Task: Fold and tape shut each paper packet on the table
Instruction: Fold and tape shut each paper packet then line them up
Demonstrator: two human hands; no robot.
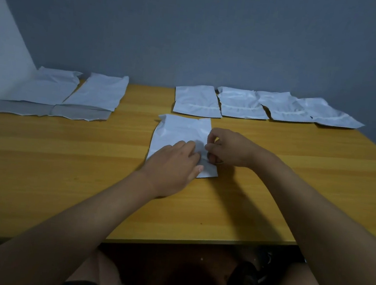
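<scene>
Right hand (224, 147): fingers curled, pinching something small at the near right part of the centre packet (180, 139); whether this is a piece of tape or the flap edge itself cannot be told. A ring-like shape shows under the fingers, possibly a tape roll, not confirmed.

Left hand (175, 164): laid on the packet's near end, fingers fairly straight, pressing the folded part against the table (64, 164).

Centre packet: lies on the table directly ahead of the person, near end apparently turned over and darker than the rest.

Beyond it, four packets in the right row (267, 106) lie at the far edge, each showing a pale strip across it; judged already folded and taped. Two packets at far left (71, 95) lie long, with grey flaps toward the person; judged not yet sealed.

Risks, as judged:
- If the left hand lifts before the seal is pressed down, the flap may spring open.
- Tape pinched between fingers may stick to itself or go on crooked, leaving the fold partly loose.
- Crumpled paper may wrinkle under the tape and weaken the hold.
</scene>
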